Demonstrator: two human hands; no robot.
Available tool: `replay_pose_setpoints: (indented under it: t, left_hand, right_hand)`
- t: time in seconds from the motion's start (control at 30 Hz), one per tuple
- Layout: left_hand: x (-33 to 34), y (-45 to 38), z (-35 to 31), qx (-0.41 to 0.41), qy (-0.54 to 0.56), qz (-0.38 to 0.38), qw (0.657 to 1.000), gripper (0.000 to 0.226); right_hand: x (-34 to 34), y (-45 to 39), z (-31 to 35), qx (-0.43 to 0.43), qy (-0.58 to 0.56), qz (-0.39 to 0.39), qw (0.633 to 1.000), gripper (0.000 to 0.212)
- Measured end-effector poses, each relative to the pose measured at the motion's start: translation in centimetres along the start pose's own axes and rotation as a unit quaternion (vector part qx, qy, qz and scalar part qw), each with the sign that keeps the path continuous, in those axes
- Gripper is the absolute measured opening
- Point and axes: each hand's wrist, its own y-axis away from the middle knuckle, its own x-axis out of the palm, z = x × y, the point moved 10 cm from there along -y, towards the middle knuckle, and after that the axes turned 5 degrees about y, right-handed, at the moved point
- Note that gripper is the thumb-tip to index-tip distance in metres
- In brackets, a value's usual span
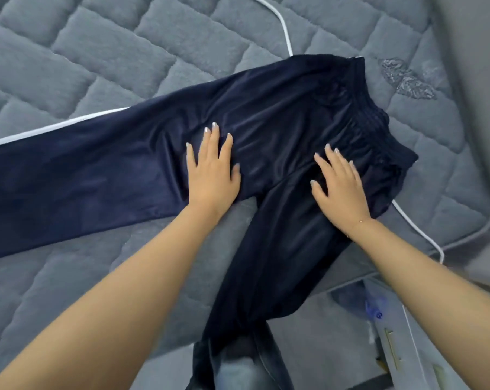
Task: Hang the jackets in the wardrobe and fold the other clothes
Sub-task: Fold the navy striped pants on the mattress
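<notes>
Navy trousers (266,114) lie waistband upper right, one leg running left; left hand (211,170) and right hand (341,187) press flat, grip released.

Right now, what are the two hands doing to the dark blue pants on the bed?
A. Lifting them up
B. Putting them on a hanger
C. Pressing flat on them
C: the left hand and right hand lie with straight fingers on the pants, spread on the bed.

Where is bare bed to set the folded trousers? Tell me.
Bare quilt lies above the trousers, left of the white cable, and below the left leg near the left hand. Crowded: right edge, by the right hand and waistband.
</notes>
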Motion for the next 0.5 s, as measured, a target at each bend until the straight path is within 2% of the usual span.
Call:
replay_pose_setpoints:
  t: [0.07,0.17,0.23,0.3,0.4,0.5]
  left_hand:
    - [0.3,4.0,-3.1,0.039,0.076,0.017,0.996,0.045]
    - [1.7,9.7,-5.9,-0.006,0.218,0.064,0.974,0.032]
    - [2.5,12.9,-7.3,-0.029,0.252,0.067,0.965,0.027]
    - [3.7,15.5,-7.8,-0.067,0.297,0.076,0.949,0.023]
    - [6.3,18.7,-8.7,-0.145,0.392,0.116,0.901,0.020]
    - [10.1,20.9,-11.4,-0.174,0.385,0.185,0.887,0.023]
  right_hand:
    - [-0.5,4.7,-1.3,0.056,-0.086,-0.016,0.995,0.048]
    - [-0.5,11.6,-3.7,0.166,-0.230,-0.038,0.958,0.036]
    - [0.2,15.2,-5.5,0.236,-0.292,-0.042,0.926,0.029]
    - [1.7,17.3,-7.3,0.301,-0.356,-0.031,0.884,0.025]
    - [4.2,17.8,-9.4,0.369,-0.470,-0.010,0.802,0.023]
    - [5.9,15.6,-10.5,0.391,-0.541,0.024,0.745,0.027]
